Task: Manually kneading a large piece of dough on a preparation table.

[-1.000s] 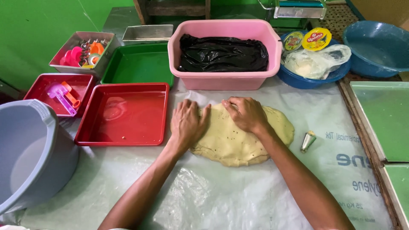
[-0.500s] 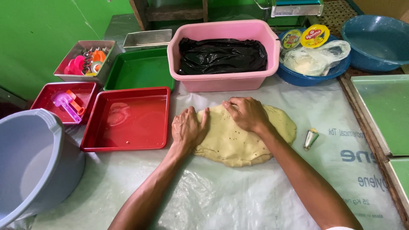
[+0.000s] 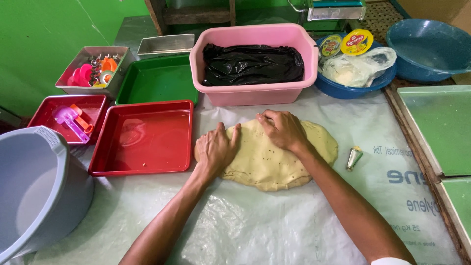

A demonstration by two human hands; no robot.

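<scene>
Two flat hands, left hand (image 3: 214,149) and right hand (image 3: 282,128), palms down, gripping nothing: press dough (image 3: 274,159) evenly (off red tray (image 3: 142,137)) outward toward sheet edges.

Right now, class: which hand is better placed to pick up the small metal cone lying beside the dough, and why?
The right hand. It rests on the dough on the side nearer the metal cone, which lies just past the dough's right edge. The left hand presses the dough's left edge, beside the red tray.
</scene>
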